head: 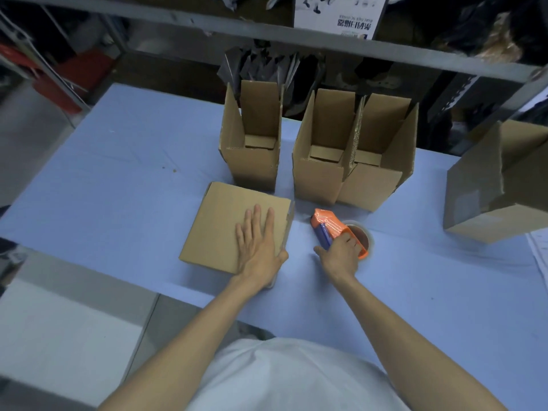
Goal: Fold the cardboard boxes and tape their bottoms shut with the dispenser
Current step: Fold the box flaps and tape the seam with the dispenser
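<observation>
Currently left hand (257,243) lies flat, grip apart, pressing the box (221,223) down on the bench (118,179), likely to hold its bottom flaps closed, while right hand (341,252), grip clamped on the dispenser (327,222) just beside it, looks ready to tape; three open boxes (253,169) stand behind.

The right hand (341,253) covers the handle of the orange plastic tape dispenser (327,221) and part of its brown tape roll (363,236). The frame edge cuts the large brown cardboard box (474,203) at right. Blurred dark things (261,69) behind are perhaps bags.
</observation>
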`<state>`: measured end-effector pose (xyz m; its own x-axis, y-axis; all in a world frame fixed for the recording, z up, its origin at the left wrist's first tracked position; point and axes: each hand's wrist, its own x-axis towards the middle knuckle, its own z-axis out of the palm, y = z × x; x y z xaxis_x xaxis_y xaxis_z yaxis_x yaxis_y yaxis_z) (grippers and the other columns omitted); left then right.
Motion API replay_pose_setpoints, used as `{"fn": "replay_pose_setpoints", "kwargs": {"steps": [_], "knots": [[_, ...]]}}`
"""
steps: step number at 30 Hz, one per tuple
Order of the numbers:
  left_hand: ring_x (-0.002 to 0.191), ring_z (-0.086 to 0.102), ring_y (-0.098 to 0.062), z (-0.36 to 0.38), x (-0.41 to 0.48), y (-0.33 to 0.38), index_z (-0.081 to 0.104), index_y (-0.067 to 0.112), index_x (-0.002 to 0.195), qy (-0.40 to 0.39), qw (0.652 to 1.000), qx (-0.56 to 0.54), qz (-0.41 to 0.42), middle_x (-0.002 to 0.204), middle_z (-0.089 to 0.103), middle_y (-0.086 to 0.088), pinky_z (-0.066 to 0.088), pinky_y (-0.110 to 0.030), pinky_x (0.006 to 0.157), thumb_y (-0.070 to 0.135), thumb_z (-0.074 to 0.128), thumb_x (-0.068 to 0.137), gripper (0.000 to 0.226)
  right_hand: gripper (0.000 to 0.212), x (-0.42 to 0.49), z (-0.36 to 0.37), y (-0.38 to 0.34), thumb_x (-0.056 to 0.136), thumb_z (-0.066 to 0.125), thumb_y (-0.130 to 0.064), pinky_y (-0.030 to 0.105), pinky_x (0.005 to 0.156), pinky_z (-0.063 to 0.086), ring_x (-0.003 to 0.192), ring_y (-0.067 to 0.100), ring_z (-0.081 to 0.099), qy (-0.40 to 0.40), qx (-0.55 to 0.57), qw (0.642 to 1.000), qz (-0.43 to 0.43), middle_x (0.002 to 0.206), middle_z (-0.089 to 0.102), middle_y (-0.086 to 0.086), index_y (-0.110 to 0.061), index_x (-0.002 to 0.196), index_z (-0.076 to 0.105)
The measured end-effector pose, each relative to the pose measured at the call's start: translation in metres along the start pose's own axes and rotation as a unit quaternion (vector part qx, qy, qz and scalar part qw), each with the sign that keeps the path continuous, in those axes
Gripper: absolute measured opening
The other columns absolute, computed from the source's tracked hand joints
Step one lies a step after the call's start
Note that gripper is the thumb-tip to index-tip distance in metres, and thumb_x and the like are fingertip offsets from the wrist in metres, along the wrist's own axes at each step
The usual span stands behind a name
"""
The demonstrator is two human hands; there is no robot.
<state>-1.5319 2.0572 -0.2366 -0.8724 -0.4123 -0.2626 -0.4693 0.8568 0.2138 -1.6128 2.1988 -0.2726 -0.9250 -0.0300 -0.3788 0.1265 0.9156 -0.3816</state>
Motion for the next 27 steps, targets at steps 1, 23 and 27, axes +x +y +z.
{"fn": "replay_pose_setpoints", "kwargs": {"steps": [1, 23, 27], "knots": [[0.147, -0.016, -0.029, -0.001, 0.001, 0.0, -0.009, 0.018, 0.153, -0.002, 1.0, -0.003, 0.002, 0.16, -0.017, -0.01, -0.01, -0.045, 0.118, 0.04, 0.052, 0.09, 0.09, 0.066, 0.003, 0.001, 0.001, 0.084, 0.071, -0.026, 0.039, 0.101, 0.038, 0.124, 0.036, 0.043, 0.001, -0.004, 1.0, 0.003, 0.132, 0.048, 0.023, 0.007, 0.131, 0.038], [0.095, 0.058, 0.001, -0.081, -0.014, -0.003, 0.068, 0.025, 0.096, 0.002, 0.92, -0.324, 0.221, 0.094, 0.065, 0.016, 0.042, -0.01, 0.083, 0.012, 0.06, 0.089, 0.016, 0.023, -0.066, -0.061, 0.032, 0.078, 0.071, 0.004, 0.029, 0.06, 0.044, 0.072, 0.025, 0.049, 0.072, 0.095, 0.924, -0.364, 0.089, 0.054, 0.007, -0.001, 0.091, 0.054], [0.09, 0.059, -0.002, -0.083, -0.014, -0.006, 0.068, 0.022, 0.09, -0.009, 0.914, -0.351, 0.203, 0.092, 0.064, 0.012, 0.045, -0.014, 0.079, 0.015, 0.067, 0.087, 0.007, 0.028, -0.062, -0.071, 0.038, 0.075, 0.073, 0.005, 0.005, 0.068, 0.035, 0.073, 0.014, 0.046, 0.014, 0.106, 0.921, -0.374, 0.09, 0.052, -0.006, -0.008, 0.093, 0.055]]}}
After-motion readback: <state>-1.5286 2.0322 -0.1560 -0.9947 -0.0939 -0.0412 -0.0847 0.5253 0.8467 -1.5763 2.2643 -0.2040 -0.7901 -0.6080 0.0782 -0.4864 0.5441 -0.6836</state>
